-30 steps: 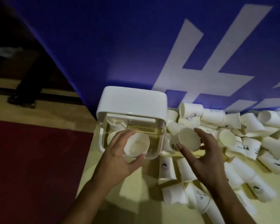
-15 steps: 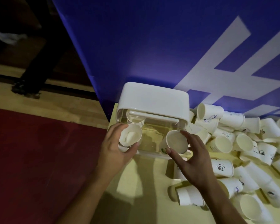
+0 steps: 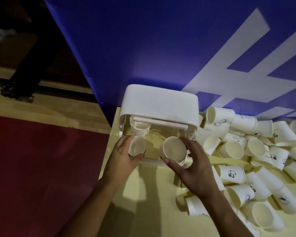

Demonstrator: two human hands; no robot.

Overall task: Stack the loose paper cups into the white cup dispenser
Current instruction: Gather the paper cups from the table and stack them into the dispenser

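The white cup dispenser (image 3: 159,103) stands at the table's far left, its lid raised over a clear body. A stack of cups (image 3: 139,128) sits in its left rear corner. My left hand (image 3: 125,157) grips a paper cup (image 3: 137,147) over the dispenser's left side. My right hand (image 3: 193,166) holds another paper cup (image 3: 174,149), mouth toward me, over the dispenser's right side. Several loose paper cups (image 3: 232,174) lie heaped to the right.
A blue banner with white shapes (image 3: 161,48) rises right behind the dispenser. The yellow table (image 3: 152,211) ends at its left edge beside a red floor mat (image 3: 32,168). A dark stand leg (image 3: 17,89) is on the wooden floor at far left.
Both hands have brought their cups over the open dispenser. The right hand moved left from the pile with its cup. The view has shifted left, so the dispenser sits further right in frame.
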